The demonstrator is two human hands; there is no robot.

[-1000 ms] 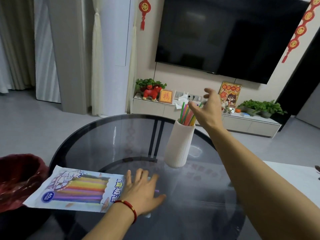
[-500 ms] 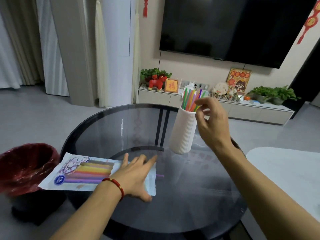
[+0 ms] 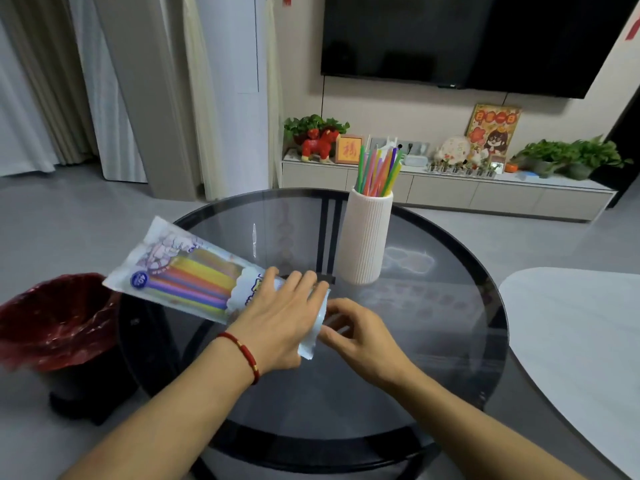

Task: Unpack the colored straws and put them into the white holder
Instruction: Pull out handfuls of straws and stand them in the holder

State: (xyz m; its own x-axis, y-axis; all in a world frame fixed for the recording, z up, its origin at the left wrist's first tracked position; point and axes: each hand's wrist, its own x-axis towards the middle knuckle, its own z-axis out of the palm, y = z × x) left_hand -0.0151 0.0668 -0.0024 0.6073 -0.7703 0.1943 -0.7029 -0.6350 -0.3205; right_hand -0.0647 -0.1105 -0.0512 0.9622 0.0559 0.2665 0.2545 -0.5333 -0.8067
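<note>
Gripping the straw packet (image 3: 188, 277) near its open end, the left hand (image 3: 277, 318) holds it tilted above the glass table (image 3: 433, 341); half a second ago it lay flat there. Right hand (image 3: 360, 336), fingers curled, now at the packet mouth, having left the white holder (image 3: 365, 237); whether it pinches a straw, cannot tell. Straws (image 3: 379, 171) stand in holder.

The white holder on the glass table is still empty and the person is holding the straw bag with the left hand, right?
Not quite. The white holder is not empty: the head view shows colored straws already standing in it. The rest is right: it stands on the glass table, and the left hand holds the straw bag.
</note>
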